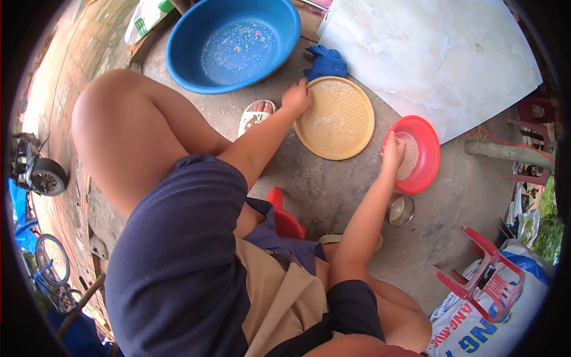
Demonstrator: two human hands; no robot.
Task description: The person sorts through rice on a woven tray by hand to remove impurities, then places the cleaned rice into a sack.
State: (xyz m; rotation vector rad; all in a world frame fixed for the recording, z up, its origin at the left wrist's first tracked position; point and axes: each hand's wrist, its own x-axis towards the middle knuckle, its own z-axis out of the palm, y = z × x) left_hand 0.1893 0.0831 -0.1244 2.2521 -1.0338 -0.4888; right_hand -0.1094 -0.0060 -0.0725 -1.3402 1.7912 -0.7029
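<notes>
My left hand (pixel 297 98) grips the left rim of a round woven winnowing tray (pixel 334 134), its fingers closed over the edge. Pale grains are scattered across the tray, mostly toward its far side. My right hand (pixel 392 152) is closed on the near-left rim of a red plastic basin (pixel 429 156). Pale grain (pixel 408 157) lies inside this basin, and part of it is hidden by the hand. Just below the basin stands a small metal bowl (pixel 401 210) with something pale in it.
A large blue tub (pixel 178 56) with pale bits on its bottom stands beyond my left foot. Near it lies a blue cloth (pixel 327 62). A white sheet (pixel 434 53) covers the far right floor. A red plastic chair (pixel 485 271) lies over a printed sack (pixel 470 333).
</notes>
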